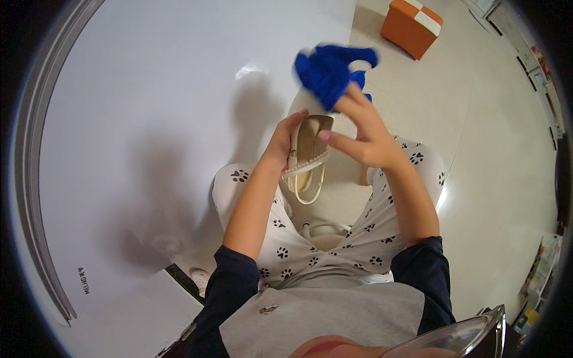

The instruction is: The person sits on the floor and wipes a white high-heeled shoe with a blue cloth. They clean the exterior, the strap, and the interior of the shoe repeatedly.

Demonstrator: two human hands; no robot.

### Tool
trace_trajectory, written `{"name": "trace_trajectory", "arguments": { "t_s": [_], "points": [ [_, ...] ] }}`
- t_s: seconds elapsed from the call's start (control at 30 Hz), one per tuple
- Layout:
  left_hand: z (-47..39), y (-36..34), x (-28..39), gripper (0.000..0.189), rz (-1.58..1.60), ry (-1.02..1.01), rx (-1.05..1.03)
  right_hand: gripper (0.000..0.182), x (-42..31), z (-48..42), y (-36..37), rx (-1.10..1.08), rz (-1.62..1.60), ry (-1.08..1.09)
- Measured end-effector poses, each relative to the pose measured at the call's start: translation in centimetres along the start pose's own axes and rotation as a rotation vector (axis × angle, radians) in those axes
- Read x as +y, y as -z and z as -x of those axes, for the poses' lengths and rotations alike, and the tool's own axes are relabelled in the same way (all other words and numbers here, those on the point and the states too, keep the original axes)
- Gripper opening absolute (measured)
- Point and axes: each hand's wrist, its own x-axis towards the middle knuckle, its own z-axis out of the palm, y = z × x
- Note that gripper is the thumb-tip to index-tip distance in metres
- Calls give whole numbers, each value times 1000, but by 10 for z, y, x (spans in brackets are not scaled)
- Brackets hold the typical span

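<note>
A cream women's shoe (pixel 307 143) with a pearl-beaded edge and a thin looped strap is held up between my knees, its tan insole facing me. My left hand (pixel 286 134) grips it along the left side. Over the toe end, my right hand (pixel 365 127) has a bright blue cloth (pixel 329 74) at its fingers, blurred by motion. The right thumb points down at the shoe's opening; whether it touches the insole I cannot tell. Parts of the shoe's toe are hidden by the cloth.
A large smooth white panel (pixel 147 80) stands close on my left. An orange and white box-shaped stool (pixel 412 31) sits on the tiled floor (pixel 483 179) ahead. A white clog (pixel 199 279) lies by my left side. Drawers (pixel 515 40) line the far right.
</note>
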Motion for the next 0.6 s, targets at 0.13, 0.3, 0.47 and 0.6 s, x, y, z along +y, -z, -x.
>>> {"name": "trace_trajectory", "arguments": {
  "t_s": [0.13, 0.3, 0.47, 0.6],
  "points": [
    [3, -8, 0, 58, -74, -240, -3, 23, -3, -6, -15, -217, -20, -20],
    [-10, 6, -4, 58, 41, -373, -4, 21, 3, -5, -21, -30, 52, 7],
    [-13, 7, -2, 50, 122, -609, 72, 26, 11, -8, -12, 128, 64, -157],
    [-5, -4, 1, 49, 68, -610, 83, 36, 22, -7, -19, 165, -139, -427]
  ]
}}
